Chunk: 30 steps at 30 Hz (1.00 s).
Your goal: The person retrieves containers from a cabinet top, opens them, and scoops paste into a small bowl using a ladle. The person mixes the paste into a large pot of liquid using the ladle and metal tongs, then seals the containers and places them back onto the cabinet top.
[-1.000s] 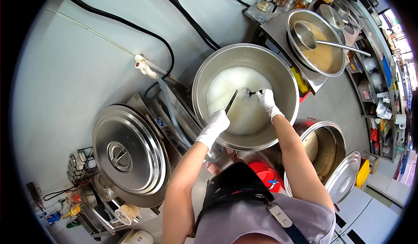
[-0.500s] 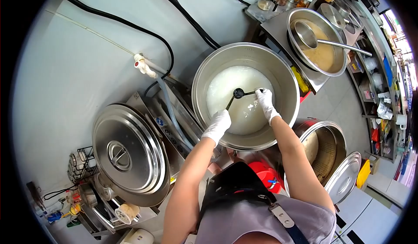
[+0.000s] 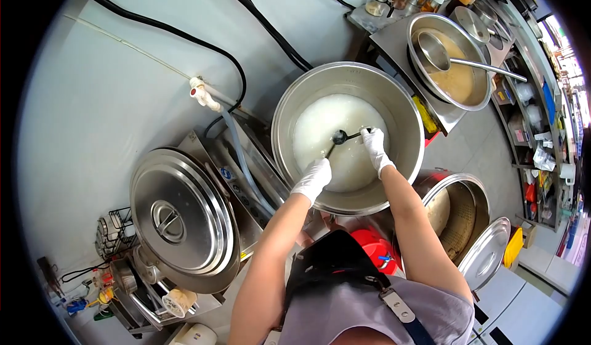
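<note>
A large steel pot (image 3: 406,123) holds cloudy whitish liquid (image 3: 320,120). Both my hands wear white gloves and reach in over it. My right hand (image 3: 374,146) grips the dark handle of a black spoon (image 3: 339,137), whose small round bowl sits at the liquid's surface near the middle. My left hand (image 3: 315,175) is closed on another thin black handle (image 3: 330,152) that runs up to the same round bowl. I cannot tell whether these are two spoons with overlapping bowls.
Right of the pot, a steel basin (image 3: 486,92) holds tan liquid and a long-handled ladle (image 3: 434,52). An open pot with a perforated insert (image 3: 468,228) stands below it. A lidded steel vessel (image 3: 178,215) is at left, near a wall tap (image 3: 202,92) with a hose.
My left hand has shifted slightly right and up toward the pot's middle. The black bowl has moved slightly down and right; bubbles now show on the liquid near it.
</note>
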{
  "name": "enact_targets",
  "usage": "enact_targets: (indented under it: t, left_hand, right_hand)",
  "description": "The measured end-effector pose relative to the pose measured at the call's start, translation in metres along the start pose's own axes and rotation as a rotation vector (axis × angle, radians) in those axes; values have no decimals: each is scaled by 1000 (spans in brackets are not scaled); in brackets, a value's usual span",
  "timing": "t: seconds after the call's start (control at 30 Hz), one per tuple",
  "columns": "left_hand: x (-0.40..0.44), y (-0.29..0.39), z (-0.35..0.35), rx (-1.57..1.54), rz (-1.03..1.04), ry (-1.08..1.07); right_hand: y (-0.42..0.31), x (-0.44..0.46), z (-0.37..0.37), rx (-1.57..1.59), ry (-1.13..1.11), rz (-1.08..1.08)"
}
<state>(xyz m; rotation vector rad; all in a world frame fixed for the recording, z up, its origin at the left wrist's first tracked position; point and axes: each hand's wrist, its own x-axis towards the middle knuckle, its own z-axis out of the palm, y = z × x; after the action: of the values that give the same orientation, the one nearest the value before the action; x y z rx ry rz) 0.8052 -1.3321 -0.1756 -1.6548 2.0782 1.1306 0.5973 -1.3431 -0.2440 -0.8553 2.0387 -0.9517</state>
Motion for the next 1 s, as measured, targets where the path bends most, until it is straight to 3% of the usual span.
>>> enact_targets:
  t: [0.1, 0.2, 0.23, 0.33, 0.47, 0.5, 0.6, 0.63, 0.73, 0.8, 0.87, 0.9, 1.0]
  left_hand:
    - [4, 4, 0, 2, -36, -7]
    - [-8, 21, -7, 128, 17, -149]
    - [-6, 14, -5, 106, -3, -111]
    - [8, 4, -2, 121, -36, -111]
    - [7, 16, 7, 157, -2, -123]
    - [8, 10, 8, 166, -2, -124]
    - [13, 1, 8, 154, -18, -101]
    - [6, 10, 0, 171, -9, -128]
    - [0, 14, -3, 180, 17, -127]
    - [6, 2, 2, 171, 48, -58]
    - [-7, 8, -26, 84, -8, -55]
    - [3, -2, -19, 107, -4, -18]
    - [-2, -11, -26, 9, -40, 86]
  right_hand:
    - [17, 9, 10, 12, -19, 16]
    - [25, 10, 6, -102, 74, -126]
    - [24, 8, 0, -50, 3, -11]
    - [36, 12, 2, -2, -21, -16]
    - [39, 18, 3, -143, 117, -149]
    - [37, 18, -3, -18, 20, 19]
    - [37, 18, -2, -96, -82, -12]
    - [41, 21, 1, -184, -31, -84]
    - [38, 19, -1, -56, 25, 42]
    - [64, 23, 6, -301, 81, -382]
    - [60, 28, 6, -492, -130, -250]
    - [52, 24, 6, -469, -57, -219]
    - [12, 11, -12, -344, -130, 34]
